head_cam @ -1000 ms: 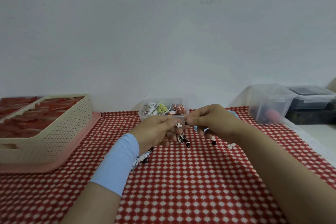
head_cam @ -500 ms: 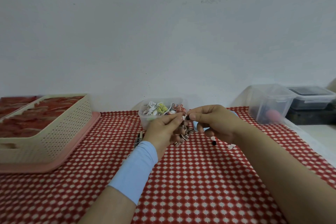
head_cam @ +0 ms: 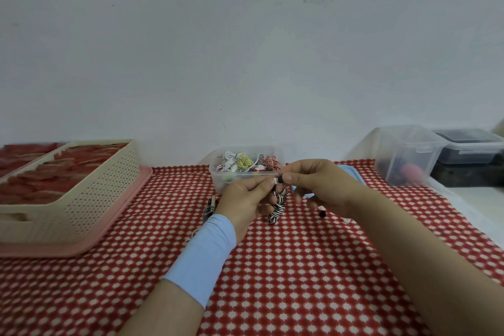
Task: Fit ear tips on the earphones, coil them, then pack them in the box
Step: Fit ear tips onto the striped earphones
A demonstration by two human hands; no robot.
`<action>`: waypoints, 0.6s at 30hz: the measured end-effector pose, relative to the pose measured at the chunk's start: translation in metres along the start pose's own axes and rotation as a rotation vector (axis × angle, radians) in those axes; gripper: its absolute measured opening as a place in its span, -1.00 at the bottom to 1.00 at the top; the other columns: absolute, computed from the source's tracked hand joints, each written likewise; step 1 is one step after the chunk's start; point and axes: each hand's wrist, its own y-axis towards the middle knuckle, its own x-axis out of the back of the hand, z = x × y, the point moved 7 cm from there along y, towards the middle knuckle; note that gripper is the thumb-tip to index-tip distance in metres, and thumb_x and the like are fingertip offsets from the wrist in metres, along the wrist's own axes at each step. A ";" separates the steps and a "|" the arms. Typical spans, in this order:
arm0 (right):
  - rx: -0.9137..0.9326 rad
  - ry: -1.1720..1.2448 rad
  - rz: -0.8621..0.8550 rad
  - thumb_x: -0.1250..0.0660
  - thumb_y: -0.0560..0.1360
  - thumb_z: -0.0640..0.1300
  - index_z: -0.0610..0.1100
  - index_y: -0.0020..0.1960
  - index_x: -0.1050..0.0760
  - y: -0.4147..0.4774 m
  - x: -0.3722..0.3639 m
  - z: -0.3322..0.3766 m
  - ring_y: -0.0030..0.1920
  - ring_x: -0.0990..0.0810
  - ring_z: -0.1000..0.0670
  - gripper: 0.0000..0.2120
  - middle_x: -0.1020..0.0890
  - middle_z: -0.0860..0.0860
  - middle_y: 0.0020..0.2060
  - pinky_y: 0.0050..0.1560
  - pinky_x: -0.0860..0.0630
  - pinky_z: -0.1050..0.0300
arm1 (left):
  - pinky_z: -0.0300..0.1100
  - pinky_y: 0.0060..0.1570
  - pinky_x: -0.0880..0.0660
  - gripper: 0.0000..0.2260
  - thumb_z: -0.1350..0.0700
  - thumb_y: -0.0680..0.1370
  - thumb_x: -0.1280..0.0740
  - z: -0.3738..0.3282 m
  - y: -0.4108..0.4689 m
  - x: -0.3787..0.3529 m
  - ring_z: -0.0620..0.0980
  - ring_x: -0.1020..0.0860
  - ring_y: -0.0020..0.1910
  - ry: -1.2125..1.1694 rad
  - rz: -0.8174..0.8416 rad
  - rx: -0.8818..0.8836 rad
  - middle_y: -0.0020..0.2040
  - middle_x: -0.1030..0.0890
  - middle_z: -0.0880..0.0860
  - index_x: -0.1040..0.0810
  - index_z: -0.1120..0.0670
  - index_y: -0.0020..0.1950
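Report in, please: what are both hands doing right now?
Left hand pinches earbud, striped cable dangling. Right hand pinches black ear tip against it. Nothing in the way.

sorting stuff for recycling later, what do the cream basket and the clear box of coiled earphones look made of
Cream basket: likely moulded plastic, matte, with a regular grid of small holes in its walls. Clear box: seemingly translucent plastic; the coiled earphones inside show through its wall.

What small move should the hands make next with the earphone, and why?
Probably the right hand should push the black ear tip onto the earbud that the left hand pinches. The two meet between the fingertips, and the striped cable hangs below, so fitting seems unfinished.
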 end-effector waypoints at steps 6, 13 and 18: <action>0.063 -0.052 0.011 -0.39 0.58 -0.23 -0.22 0.05 -0.72 -0.001 -0.001 0.005 -0.37 -0.56 0.01 -0.86 -0.73 -0.14 -0.15 -0.46 -0.43 0.20 | -0.31 -0.38 -0.51 -0.84 0.22 0.62 -0.28 0.001 0.001 0.000 -0.13 -0.52 -0.36 0.042 -0.025 -0.019 -0.16 -0.62 0.13 -0.65 0.15 0.09; -0.015 -0.020 0.053 -0.43 0.54 -0.23 -0.20 0.08 -0.72 -0.003 -0.001 0.002 -0.37 -0.56 0.03 -0.85 -0.73 -0.11 -0.14 -0.48 -0.42 0.23 | -0.25 -0.43 -0.46 -0.84 0.18 0.61 -0.30 -0.003 -0.003 0.003 -0.08 -0.52 -0.38 0.240 -0.033 -0.113 -0.22 -0.67 0.03 -0.69 0.05 0.05; -0.073 -0.001 0.070 -0.43 0.54 -0.23 -0.21 0.07 -0.72 -0.002 0.000 -0.003 -0.39 -0.58 0.03 -0.85 -0.72 -0.12 -0.13 -0.52 -0.42 0.25 | -0.27 -0.40 -0.44 -0.84 0.16 0.61 -0.30 0.000 -0.002 0.002 -0.07 -0.48 -0.38 0.289 -0.020 -0.080 -0.30 -0.60 0.05 -0.68 0.10 0.10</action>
